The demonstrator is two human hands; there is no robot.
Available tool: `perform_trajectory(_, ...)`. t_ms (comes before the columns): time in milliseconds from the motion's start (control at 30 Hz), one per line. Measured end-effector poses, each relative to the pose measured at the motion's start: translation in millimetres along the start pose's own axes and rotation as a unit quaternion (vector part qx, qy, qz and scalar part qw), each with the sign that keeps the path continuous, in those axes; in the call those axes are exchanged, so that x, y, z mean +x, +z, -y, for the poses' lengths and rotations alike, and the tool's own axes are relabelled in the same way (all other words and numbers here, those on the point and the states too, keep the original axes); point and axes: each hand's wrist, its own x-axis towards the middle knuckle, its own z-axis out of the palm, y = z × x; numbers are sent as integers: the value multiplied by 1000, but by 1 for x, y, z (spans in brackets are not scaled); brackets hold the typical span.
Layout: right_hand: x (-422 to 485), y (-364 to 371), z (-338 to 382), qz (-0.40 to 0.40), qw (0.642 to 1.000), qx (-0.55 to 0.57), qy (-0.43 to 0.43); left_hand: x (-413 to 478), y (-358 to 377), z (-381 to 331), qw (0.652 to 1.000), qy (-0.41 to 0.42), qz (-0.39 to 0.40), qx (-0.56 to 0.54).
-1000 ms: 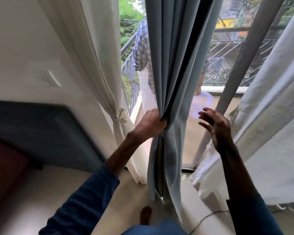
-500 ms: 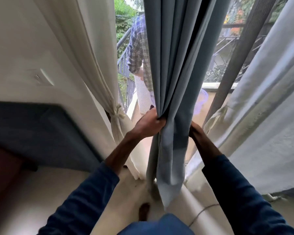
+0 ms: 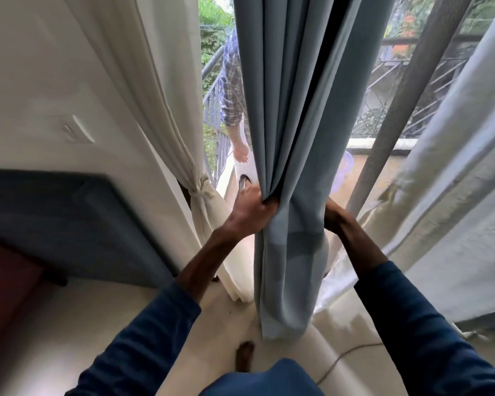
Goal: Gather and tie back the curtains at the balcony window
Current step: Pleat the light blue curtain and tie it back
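The blue curtain (image 3: 295,124) hangs down the middle of the frame, gathered into tight folds at mid-height. The left hand (image 3: 250,212) grips the bunch from its left side, fingers curled into the folds. The right hand (image 3: 336,217) lies against the bunch's right side. Its fingers are hidden behind the cloth, so its hold cannot be told. Left of centre, a cream curtain (image 3: 166,110) is tied with a knot (image 3: 200,191). A white curtain (image 3: 440,181) fills the right edge.

Soft daylight enters through the window (image 3: 383,104); edges bend, slightly blurred.
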Motion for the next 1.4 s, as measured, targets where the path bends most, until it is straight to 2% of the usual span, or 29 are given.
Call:
perform_trajectory(67, -24, 0, -4, -10, 998, 55, 37, 1, 0, 3, 1000, 3, 21, -23)
perform_trajectory(200, -40, 16, -17, -124, 990, 68, -12, -3, 12, 0, 992, 39, 91, -72)
perform_trajectory(300, -35, 39, -6, -151, 985, 87, -18, -1, 14, 4, 989, 40, 102, -102)
perform_trajectory(400, -22, 31, 8, -183, 980, 77, -1, 3, 5, 13, 991, 44, 87, -89)
perform_trajectory(533, -5, 15, 38, -250, 946, 209, 10, 9, 0, 20, 998, 25, 26, -53)
perform_trajectory(600, -8, 6, 33, -276, 932, 235, 1, 11, 3, 16, 999, 26, -5, -27)
perform_trajectory(767, -33, -12, 18, -319, 890, 311, -101, 11, 18, 8, 995, -9, -102, 18)
perform_trajectory(933, -63, -19, 4, -431, 858, 246, -134, 8, 34, -4, 969, -53, -194, 145)
perform_trajectory(1033, -81, -16, 2, -477, 849, 170, -148, 9, 37, -11, 962, -28, -215, 168)
perform_trajectory(1167, -99, -4, -5, -461, 853, 162, -182, 14, 41, -15, 953, -1, -247, 177)
perform_trajectory(1400, -100, 28, -8, -340, 922, 122, -137, 14, 49, -11, 952, -5, -261, 158)
